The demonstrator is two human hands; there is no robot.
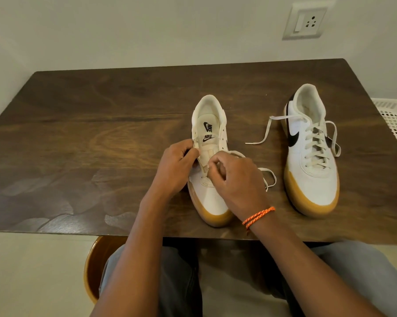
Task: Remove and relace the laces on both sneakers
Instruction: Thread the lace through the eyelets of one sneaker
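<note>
— Shoes?
— Mid-frame shoe point(210, 156), right shoe point(311, 154): on counter point(78, 133), toes toward bottom edge, heels up-frame.
— Hands?
— Left point(177, 167) gripping eyelet edge; right point(235, 179) pinching lace point(267, 177).

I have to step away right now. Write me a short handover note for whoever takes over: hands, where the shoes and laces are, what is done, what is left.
Left hand: grips the left eyelet edge of the near sneaker.
Right hand: fingers curled, pinching its lace near the lower eyelets; the loose end trails on the table to the right.
Near sneaker: upper eyelets bare, tongue exposed. Whether the lace is coming out or going back in cannot be told.
Far sneaker, to the right: fully laced, untied, ends loose on the table.
Left: finish the near sneaker; whether the far one has already been redone cannot be told.
</note>
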